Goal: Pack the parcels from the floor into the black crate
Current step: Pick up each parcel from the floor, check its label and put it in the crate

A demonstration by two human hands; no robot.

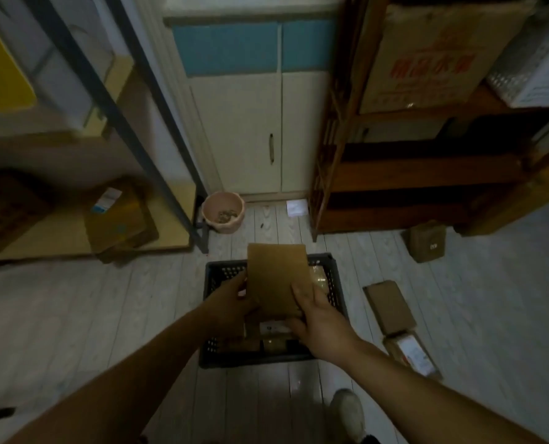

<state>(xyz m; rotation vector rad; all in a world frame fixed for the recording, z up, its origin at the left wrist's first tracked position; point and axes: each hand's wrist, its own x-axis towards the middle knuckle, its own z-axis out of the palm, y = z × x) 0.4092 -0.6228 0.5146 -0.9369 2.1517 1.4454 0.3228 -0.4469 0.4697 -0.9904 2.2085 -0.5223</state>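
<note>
Head view: I have a flat cardboard parcel (276, 277) between my two hands, above the black crate (212, 274) that sits on the floor straight under them. My left hand (234, 296) grips the parcel's left edge, fingers curled round it, and my right hand (318, 318) holds the near right corner, fingers laid over the top face; the thumb looks tucked beneath, though I cannot see it plainly. I hold it by both sides because it is wide and thin, and that way I can keep it level and line it up with the crate's walls before lowering it. Below my palms the crate already has some packed parcels (273, 344) in it, so I judge this one has to go on top of them or into the far half, beyond my fingertips. Out past my right hand, well apart from it, a brown parcel (390, 307), a labelled parcel (411, 354) and a small box (427, 240) lie on the floor, so the packing looks only partly done
</note>
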